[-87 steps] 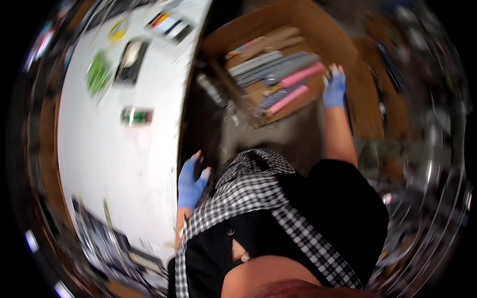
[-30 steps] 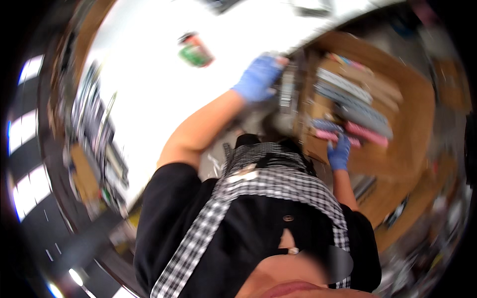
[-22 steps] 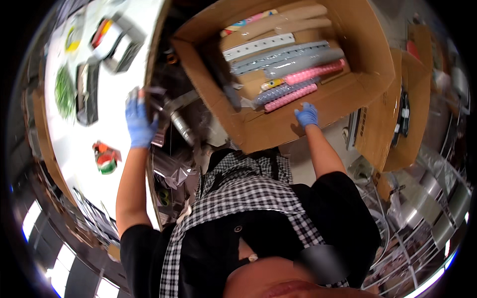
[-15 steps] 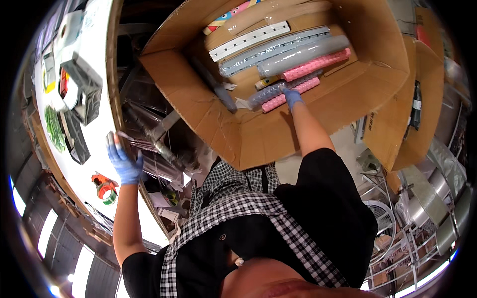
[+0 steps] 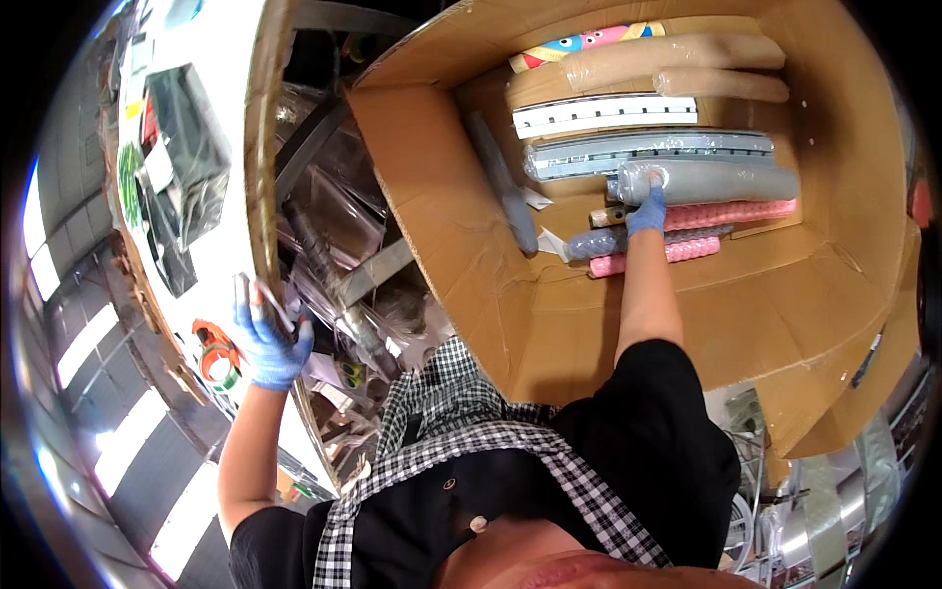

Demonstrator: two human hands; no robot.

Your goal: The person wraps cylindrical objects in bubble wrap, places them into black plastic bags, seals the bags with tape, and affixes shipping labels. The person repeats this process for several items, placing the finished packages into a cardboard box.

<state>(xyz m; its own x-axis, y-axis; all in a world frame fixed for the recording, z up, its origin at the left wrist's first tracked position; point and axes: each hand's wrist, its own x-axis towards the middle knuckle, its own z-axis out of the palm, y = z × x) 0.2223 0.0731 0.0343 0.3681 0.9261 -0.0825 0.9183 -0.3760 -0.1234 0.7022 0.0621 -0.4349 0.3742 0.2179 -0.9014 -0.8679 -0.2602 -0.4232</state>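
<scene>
My right hand [image 5: 647,211], in a blue glove, reaches into a large cardboard box [image 5: 471,226] and lies on a grey plastic-wrapped roll [image 5: 726,184], fingers stretched out. Just below that hand are a long pink bubble-wrap roll [image 5: 741,212], a greyish bubble-wrapped roll [image 5: 595,243] and a shorter pink roll [image 5: 692,251]. My left hand [image 5: 272,346], also gloved in blue, is at the edge of the white table [image 5: 240,211] with fingers extended and thumb apart. A thin strip shows beside its fingers; I cannot make out what it is. An orange and green tape roll [image 5: 218,368] is close by.
Farther up the box are a grey-blue wrapped bundle [image 5: 677,147], a white strip [image 5: 603,116], brown wrapped rolls [image 5: 677,59] and a colourful patterned roll [image 5: 589,41]. A grey roll [image 5: 502,187] leans along its left wall. Black plastic-wrapped packages [image 5: 186,147] sit on the table.
My right hand has moved up from the lower bubble-wrapped and pink rolls to the grey roll. The whole view has shifted, showing more of the box. My left hand stays at the table edge.
</scene>
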